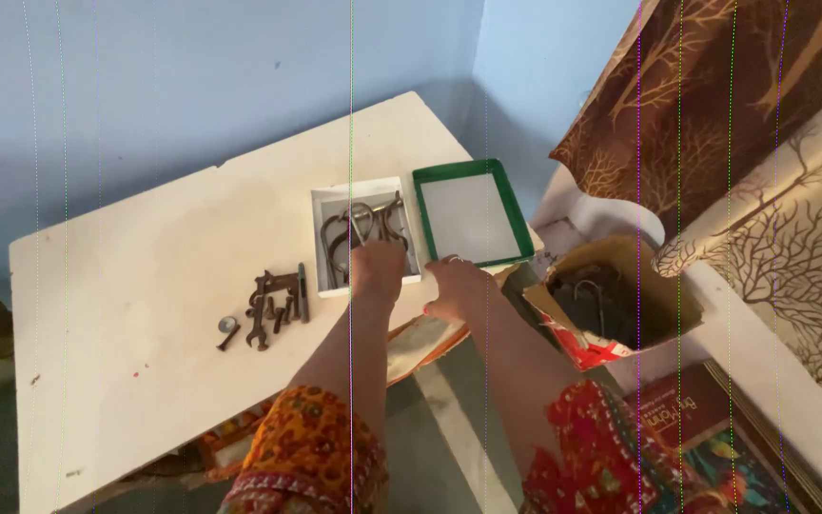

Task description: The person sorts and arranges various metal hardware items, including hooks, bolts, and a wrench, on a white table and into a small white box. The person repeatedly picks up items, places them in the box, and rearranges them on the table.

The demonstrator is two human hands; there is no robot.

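My left hand (376,264) reaches into a small white box (327,202) that holds several dark curved metal hooks (359,224); its fingers are among the hooks and I cannot tell whether they grip one. My right hand (456,286) rests at the table's near edge, just below the front rim of a green-edged tray (522,231) with a white, bare floor. That hand's fingers curl downward and nothing shows in them. Both sleeves are orange and red patterned cloth.
A pile of rusty spanners and bolts (270,306) lies on the white table (126,314) left of the box. An open cardboard box (611,297) with more metal hooks sits to the right, below patterned brown curtains (715,105). A blue wall stands behind.
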